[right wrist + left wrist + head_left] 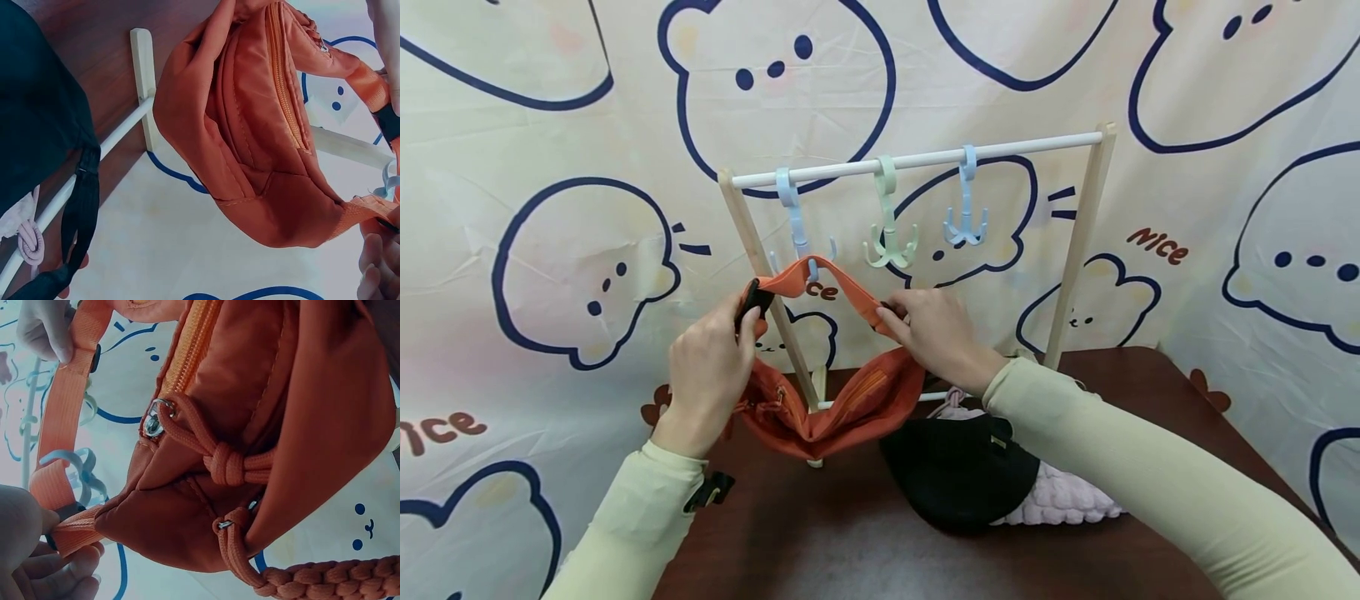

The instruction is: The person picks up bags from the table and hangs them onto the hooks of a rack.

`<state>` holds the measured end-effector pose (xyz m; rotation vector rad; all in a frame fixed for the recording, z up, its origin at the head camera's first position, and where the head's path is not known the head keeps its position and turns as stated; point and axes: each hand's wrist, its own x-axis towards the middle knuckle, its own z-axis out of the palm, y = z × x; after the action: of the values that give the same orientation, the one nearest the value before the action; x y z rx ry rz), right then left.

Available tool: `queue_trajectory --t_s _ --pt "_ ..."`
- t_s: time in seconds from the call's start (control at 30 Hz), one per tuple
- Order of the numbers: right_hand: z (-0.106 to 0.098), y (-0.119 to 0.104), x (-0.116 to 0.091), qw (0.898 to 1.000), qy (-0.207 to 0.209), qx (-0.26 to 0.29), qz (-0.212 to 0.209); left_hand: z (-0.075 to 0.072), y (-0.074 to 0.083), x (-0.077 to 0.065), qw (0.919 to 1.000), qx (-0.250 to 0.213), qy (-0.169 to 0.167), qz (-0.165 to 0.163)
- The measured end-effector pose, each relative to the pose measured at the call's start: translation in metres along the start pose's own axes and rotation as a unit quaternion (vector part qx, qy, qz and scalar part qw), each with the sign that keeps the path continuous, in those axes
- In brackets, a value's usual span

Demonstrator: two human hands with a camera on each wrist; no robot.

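An orange sling bag (857,408) with zippers hangs in front of the rack's left post. Its webbing strap (850,292) arches up to the left blue hook (796,218), where one prong overlaps the strap's top. My left hand (709,367) grips the strap at the black buckle (756,302), left of the hook. On the other side my right hand (943,333) pinches the strap close to a dark slider (389,225). A braided orange cord (337,578) dangles from the bag's end in the left wrist view.
A white bar (1030,146) on wooden posts carries a green hook (889,221) and another blue hook (967,200). Below my right forearm, a black bag (958,471) and a puffy pale pink bag (1063,498) sit on the brown table (820,542). Patterned cloth (587,275) stands behind.
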<state>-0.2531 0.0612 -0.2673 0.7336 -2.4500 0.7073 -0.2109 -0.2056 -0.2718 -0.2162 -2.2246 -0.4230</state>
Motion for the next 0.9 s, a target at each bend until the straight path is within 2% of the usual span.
queue_trajectory --t_s 0.23,0.9 --pt "0.005 -0.001 -0.001 1.0 0.0 -0.002 -0.003 0.005 -0.003 -0.001 0.9999 0.003 0.009 0.013" --pt "0.012 -0.004 -0.001 1.0 -0.007 0.001 -0.008 0.015 -0.004 -0.007 0.9996 0.008 -0.002 0.028"
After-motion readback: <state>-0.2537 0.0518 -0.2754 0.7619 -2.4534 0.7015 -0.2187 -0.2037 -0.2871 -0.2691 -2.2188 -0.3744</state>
